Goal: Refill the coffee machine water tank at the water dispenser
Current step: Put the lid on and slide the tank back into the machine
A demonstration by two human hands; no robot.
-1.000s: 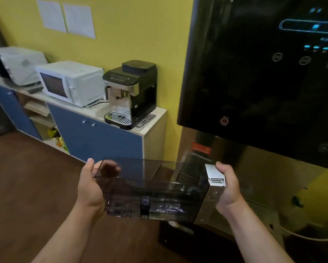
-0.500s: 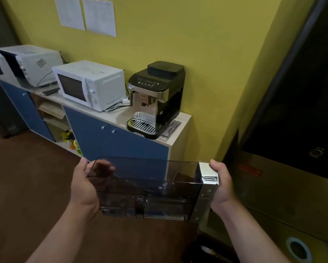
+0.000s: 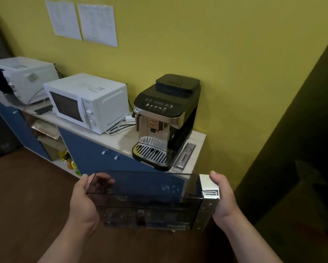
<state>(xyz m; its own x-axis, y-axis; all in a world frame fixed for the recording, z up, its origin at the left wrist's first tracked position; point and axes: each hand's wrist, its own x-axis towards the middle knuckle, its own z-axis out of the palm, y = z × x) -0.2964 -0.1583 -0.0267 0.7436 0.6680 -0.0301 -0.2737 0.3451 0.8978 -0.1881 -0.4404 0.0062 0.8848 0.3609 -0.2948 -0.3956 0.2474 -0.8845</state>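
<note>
I hold a long, dark transparent water tank (image 3: 148, 198) with a silver end cap level in front of me, above the floor. My left hand (image 3: 83, 202) grips its left end, fingers showing through the wall. Gripping the silver right end is my right hand (image 3: 223, 198). Water drops cling inside the tank; I cannot tell how much water it holds. The black and silver coffee machine (image 3: 167, 120) stands on the counter just beyond the tank. A dark side of the water dispenser (image 3: 301, 158) fills the right edge.
A white microwave (image 3: 87, 103) and a second white appliance (image 3: 21, 78) sit on the light countertop (image 3: 121, 139) over blue cabinets. A narrow tray (image 3: 185, 155) lies right of the coffee machine. Yellow wall behind, brown floor below.
My view has swung left, away from the dispenser's front and toward the coffee machine, which now looks closer. Both hands keep the same grip on the tank.
</note>
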